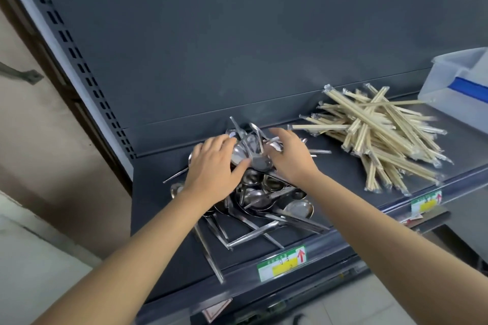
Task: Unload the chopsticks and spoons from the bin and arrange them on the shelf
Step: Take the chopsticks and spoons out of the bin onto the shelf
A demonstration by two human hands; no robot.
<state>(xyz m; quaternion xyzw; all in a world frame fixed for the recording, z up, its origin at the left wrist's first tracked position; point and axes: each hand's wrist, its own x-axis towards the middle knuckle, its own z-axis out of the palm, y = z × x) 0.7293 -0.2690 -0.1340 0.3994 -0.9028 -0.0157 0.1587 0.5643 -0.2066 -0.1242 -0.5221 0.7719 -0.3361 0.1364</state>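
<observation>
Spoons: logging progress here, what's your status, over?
Left hand and right hand grip spoons atop the pile on shelf. Chopsticks heaped to the right, bin beyond. Nothing blocking.

**Place:** shop, retail aisle.
**Fixture:** dark metal gondola shelf (150,206) with slotted upright (79,60) and plain back panel (237,34).
**Front edge:** clear rail (343,241) carrying green-and-yellow price labels (282,262) with red arrows.
**Stock:** wrapped chopsticks (383,134) at the right and steel spoons (264,200) at the centre, heaped loose.
**Floor** (369,303): pale tile.
</observation>
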